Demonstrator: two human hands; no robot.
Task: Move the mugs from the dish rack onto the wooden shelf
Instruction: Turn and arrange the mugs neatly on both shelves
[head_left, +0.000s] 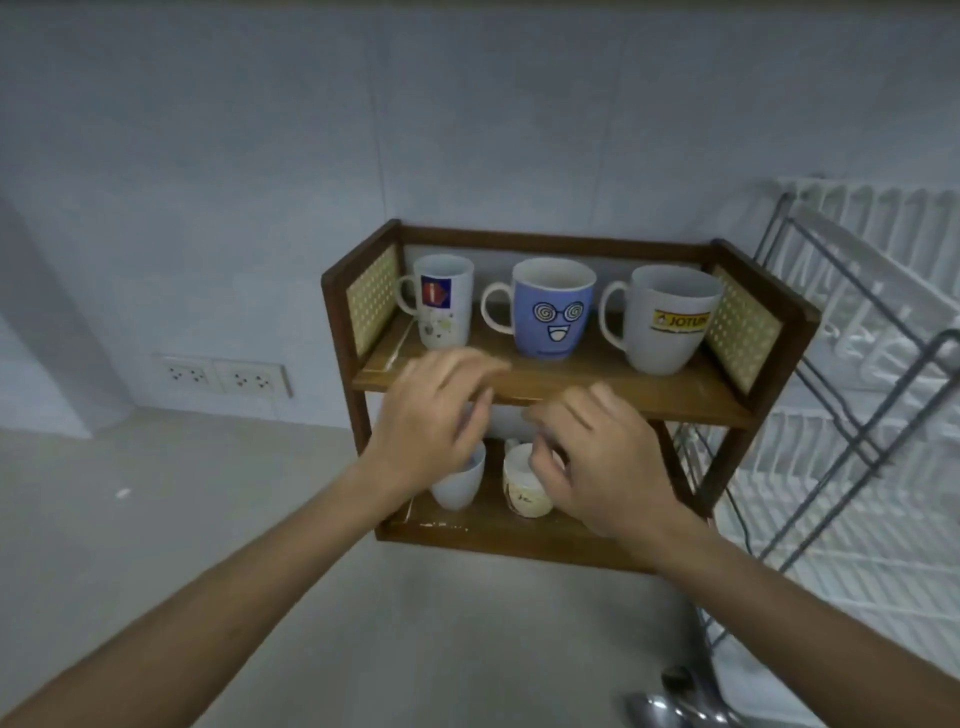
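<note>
A two-tier wooden shelf (550, 387) stands on the counter against the wall. Its top tier holds three upright mugs: a white mug with a red and blue print (442, 301), a blue mug with a cartoon face (553, 309) and a white mug with a yellow label (667, 319). On the lower tier stand a plain white mug (460, 486) and a cream mug (524, 491). My left hand (434, 421) hovers in front of the white mug, fingers spread. My right hand (597, 457) is curled beside the cream mug; contact is unclear because of blur.
A white wire dish rack (857, 374) stands to the right of the shelf, and no mugs show in it. Two wall sockets (221, 375) sit at the left above the grey counter (182, 519). Metal spoons (675, 701) lie at the bottom right.
</note>
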